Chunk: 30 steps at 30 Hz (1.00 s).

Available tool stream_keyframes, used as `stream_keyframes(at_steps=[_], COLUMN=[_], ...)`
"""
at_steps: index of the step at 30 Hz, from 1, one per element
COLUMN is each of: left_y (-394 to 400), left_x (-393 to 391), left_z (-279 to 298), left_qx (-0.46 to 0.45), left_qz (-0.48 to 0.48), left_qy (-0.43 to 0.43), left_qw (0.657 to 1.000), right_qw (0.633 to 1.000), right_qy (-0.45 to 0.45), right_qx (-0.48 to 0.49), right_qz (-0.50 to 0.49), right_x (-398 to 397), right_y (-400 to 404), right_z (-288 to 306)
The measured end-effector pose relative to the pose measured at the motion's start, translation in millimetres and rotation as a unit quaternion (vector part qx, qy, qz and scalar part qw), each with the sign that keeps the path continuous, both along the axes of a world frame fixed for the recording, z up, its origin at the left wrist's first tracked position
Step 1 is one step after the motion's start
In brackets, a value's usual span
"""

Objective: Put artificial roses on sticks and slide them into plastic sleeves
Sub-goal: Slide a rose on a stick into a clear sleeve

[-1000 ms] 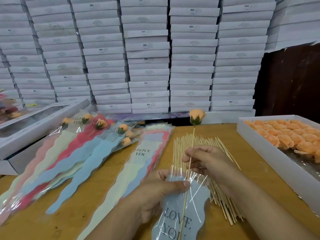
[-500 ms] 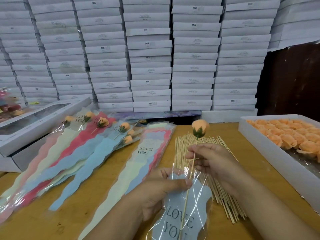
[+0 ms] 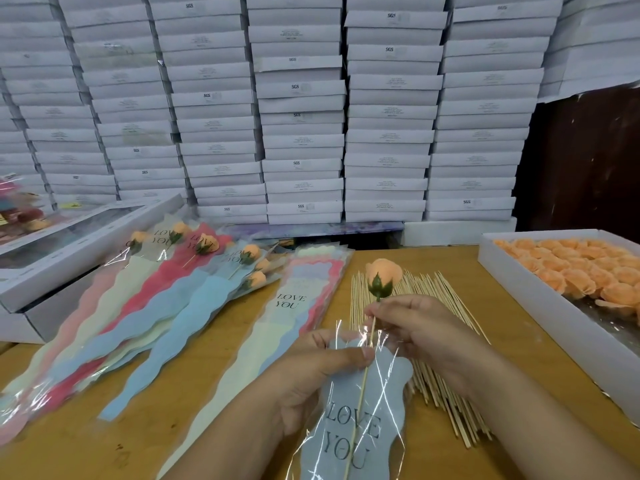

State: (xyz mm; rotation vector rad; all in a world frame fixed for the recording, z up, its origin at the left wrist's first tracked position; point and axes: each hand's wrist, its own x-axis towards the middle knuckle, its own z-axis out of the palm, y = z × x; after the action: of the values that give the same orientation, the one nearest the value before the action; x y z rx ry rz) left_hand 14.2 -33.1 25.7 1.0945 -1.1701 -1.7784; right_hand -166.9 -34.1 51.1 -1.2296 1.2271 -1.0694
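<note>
- Beside the stick pile (image 3: 434,368), your right hand (image 3: 422,334) pinches the stick (image 3: 363,386) just under the rose (image 3: 382,275).
- Your left hand (image 3: 311,379) grips the sleeve (image 3: 360,431) mouth, thumb on top; the stick's lower part lies inside it.

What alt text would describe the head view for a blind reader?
The right hand pinches a stick topped by an orange rose, sliding it into a plastic sleeve held open by the left hand.
</note>
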Motion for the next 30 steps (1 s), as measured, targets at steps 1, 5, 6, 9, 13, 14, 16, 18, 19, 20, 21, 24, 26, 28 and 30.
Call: stream_keyframes(at_steps=[1,5,6,9,13,14,16,18,19,20,21,24,26,28,30], left_y=[0.4,0.9,0.3,0.5,-0.7,-1.7,-1.6,-1.4,-1.0,-0.4,0.0,-1.0,-1.9,-2.4,-2.7], left_x=[-0.2,-1.1,-0.3,1.0,1.7,2.0,2.7,3.3,2.9,2.2,1.7,2.0,2.5,3.4,4.1], left_z=[-0.4,1.3,1.1,2.2,-0.4,-1.3,-0.6,-1.7,-2.0,-2.7,-3.1,-3.8,-2.7,-1.6,-1.2], left_qx=[0.004,-0.003,-0.007,-0.023,-0.025,-0.027,-0.03,-0.031,-0.03,-0.028,-0.026,-0.021,-0.025,-0.025,-0.025], left_qz=[0.001,-0.006,-0.001,-0.002,-0.004,-0.007,-0.025,-0.04,-0.048,-0.054,-0.056,-0.051,-0.053,-0.046,-0.028], left_qy=[-0.001,-0.008,-0.004,0.012,0.02,0.022,0.02,0.01,0.006,0.001,-0.005,-0.004,0.005,0.011,-0.001], left_qw=[1.0,1.0,1.0,1.0,0.999,0.999,0.999,0.999,0.998,0.998,0.998,0.998,0.998,0.999,0.999], right_qw=[1.0,1.0,1.0,0.999,0.999,0.999,0.999,1.0,0.999,0.998,0.996,0.992,0.993,0.994,0.994], right_qy=[-0.013,-0.011,0.0,0.016,0.024,0.025,0.017,0.002,-0.009,-0.022,-0.034,-0.039,-0.025,-0.012,-0.001], right_qx=[0.0,0.006,0.009,0.018,0.032,0.039,0.039,0.008,-0.015,-0.042,-0.065,-0.1,-0.1,-0.101,-0.106], right_qz=[-0.013,-0.003,0.008,0.039,0.031,0.023,0.001,-0.029,-0.04,-0.047,-0.054,-0.073,-0.063,-0.047,-0.037], right_x=[-0.9,-1.8,-1.2,1.1,-1.0,-2.7,-6.7,-10.8,-11.8,-12.0,-11.8,-11.4,-11.0,-9.1,-6.9], right_y=[-0.8,-1.0,-0.5,0.1,-2.3,-2.7,-3.8,-5.7,-6.3,-6.1,-6.2,-6.0,-6.0,-5.6,-5.8], right_z=[0.5,-0.2,-1.0,-3.4,-4.1,-3.5,-2.3,-2.1,-1.4,-0.4,0.1,0.4,-0.9,-2.2,-3.6])
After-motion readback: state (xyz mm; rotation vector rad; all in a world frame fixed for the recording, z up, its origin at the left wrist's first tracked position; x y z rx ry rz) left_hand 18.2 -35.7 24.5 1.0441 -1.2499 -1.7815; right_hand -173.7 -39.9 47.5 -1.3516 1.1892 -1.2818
